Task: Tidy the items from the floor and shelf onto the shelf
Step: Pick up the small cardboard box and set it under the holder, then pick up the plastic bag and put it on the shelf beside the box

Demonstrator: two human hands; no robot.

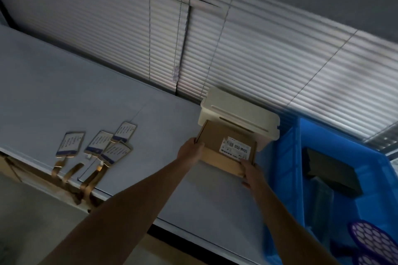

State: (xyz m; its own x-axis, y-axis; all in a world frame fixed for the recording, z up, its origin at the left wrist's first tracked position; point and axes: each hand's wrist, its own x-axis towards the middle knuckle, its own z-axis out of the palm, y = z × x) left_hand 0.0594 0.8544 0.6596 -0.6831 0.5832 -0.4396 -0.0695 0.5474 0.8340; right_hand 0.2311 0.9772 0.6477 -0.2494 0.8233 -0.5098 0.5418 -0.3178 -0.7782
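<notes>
Shelf (pixel 64 92): tags (pixel 101 146), box (pixel 226 146), bin (pixel 290 167).

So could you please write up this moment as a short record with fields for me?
surface: pale shelf top in front of closed blinds
held item: cardboard box with a white label, far end against a cream plastic box
left hand: grip on the box's left edge
right hand: grip on the box's near right corner
left of box: four tags with tan straps hanging over the shelf edge
right of box: blue bin holding a dark block
</notes>
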